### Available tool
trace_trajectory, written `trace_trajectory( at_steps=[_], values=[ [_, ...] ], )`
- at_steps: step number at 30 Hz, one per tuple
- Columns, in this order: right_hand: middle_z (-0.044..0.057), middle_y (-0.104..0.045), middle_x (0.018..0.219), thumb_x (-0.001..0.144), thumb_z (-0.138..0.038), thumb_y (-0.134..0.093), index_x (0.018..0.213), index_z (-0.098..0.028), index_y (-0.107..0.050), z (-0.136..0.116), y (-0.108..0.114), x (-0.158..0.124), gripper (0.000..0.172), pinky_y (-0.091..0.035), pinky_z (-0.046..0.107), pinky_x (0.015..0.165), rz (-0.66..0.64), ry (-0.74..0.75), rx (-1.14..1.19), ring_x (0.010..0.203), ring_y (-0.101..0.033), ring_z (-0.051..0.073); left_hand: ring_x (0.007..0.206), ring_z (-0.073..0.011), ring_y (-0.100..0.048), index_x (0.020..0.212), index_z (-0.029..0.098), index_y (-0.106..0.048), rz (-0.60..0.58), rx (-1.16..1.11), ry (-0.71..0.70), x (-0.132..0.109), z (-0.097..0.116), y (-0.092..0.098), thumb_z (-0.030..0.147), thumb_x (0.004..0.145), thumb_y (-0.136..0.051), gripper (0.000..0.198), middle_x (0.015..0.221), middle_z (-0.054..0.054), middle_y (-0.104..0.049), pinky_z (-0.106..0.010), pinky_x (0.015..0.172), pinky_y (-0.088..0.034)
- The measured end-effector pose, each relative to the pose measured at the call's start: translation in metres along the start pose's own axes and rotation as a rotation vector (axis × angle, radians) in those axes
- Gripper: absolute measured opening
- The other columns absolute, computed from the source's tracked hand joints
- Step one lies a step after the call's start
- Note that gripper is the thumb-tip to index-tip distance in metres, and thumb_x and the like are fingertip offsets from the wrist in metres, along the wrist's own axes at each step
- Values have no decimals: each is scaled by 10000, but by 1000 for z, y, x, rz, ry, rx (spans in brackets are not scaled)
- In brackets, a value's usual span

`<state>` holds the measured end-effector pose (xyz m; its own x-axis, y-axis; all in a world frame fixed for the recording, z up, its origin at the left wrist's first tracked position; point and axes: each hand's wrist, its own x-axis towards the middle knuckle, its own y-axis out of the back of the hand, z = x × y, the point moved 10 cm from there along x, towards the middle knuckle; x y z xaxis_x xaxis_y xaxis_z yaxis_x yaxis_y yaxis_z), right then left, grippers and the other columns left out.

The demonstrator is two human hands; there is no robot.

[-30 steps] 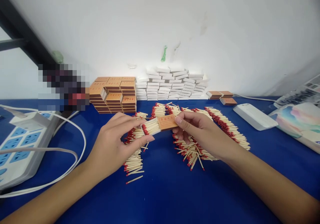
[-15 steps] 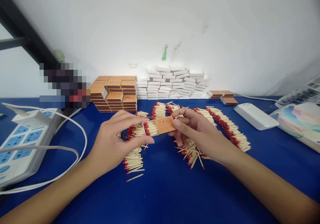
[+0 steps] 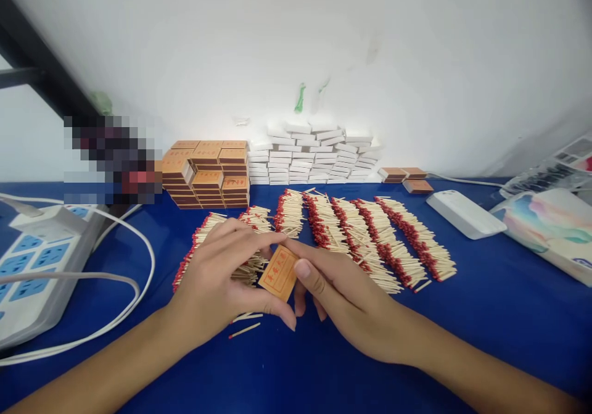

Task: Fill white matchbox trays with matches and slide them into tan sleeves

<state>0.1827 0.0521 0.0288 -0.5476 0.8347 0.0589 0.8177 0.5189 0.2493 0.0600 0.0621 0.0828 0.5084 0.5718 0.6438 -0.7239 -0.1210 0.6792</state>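
Observation:
An orange matchbox (image 3: 280, 273) with red printing is held tilted between my two hands, its sleeve closed with no matches showing. My right hand (image 3: 354, 297) pinches its right end between thumb and fingers. Curved round the other end is my left hand (image 3: 215, 278), thumb along the lower edge and fingers at the upper edge. Rows of red-tipped matches (image 3: 326, 223) lie behind and beside the hands, partly hidden by the left one. A single loose match (image 3: 245, 331) lies below the left hand.
Stacked orange matchboxes (image 3: 210, 179) stand at the back left, beside piled white inner trays (image 3: 300, 161). Several orange boxes (image 3: 393, 174) sit farther right. A white rectangular device (image 3: 465, 213) and a colourful packet (image 3: 550, 229) lie at right. A power strip (image 3: 41, 266) with white cables occupies the left.
The matchbox was partly slid out with matches showing; now it is closed and turned more upright. My hands have drawn together and my right hand has moved lower, uncovering match rows.

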Motion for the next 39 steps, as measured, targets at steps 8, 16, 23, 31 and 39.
trace_trajectory(
  at_steps=[8,16,23,31,39],
  values=[
    [19,-728,846,978,-601,-714,1361,-246,-642,14,55,7,528,-460,284,519,283,-110,131,577,-606,143,882,-187,-659,1306,267,-666,61,74,32,0,-7,8,495,779,-931,633,941,10,-766,-366,866,-520],
    [124,-774,997,909,-283,-787,891,-171,-712,9,279,-73,136,-396,285,553,1277,-118,-148,639,-599,104,901,-180,-667,1232,218,-712,55,64,-23,0,3,4,255,957,-800,291,957,-14,-772,-376,893,-529],
    [120,-722,751,894,-252,-780,728,-178,-687,59,326,-102,204,-435,313,590,1294,-399,-186,671,-620,155,900,-197,-676,1190,232,-723,88,102,-77,1,11,7,238,963,-781,234,974,-26,-795,-387,870,-552],
    [156,-764,771,877,-326,-803,691,-166,-727,79,321,-77,257,-444,320,576,1082,-490,-340,617,-591,160,918,-188,-654,1162,203,-708,55,97,-89,-4,10,1,192,957,-778,217,986,-25,-784,-388,916,-527],
    [113,-625,549,956,-436,-733,559,-223,-671,83,318,-62,455,-387,398,666,948,-568,-782,600,-537,231,937,-192,-652,1174,206,-688,54,114,-105,-6,13,2,181,948,-782,246,995,-22,-781,-389,950,-517]
  ],
)
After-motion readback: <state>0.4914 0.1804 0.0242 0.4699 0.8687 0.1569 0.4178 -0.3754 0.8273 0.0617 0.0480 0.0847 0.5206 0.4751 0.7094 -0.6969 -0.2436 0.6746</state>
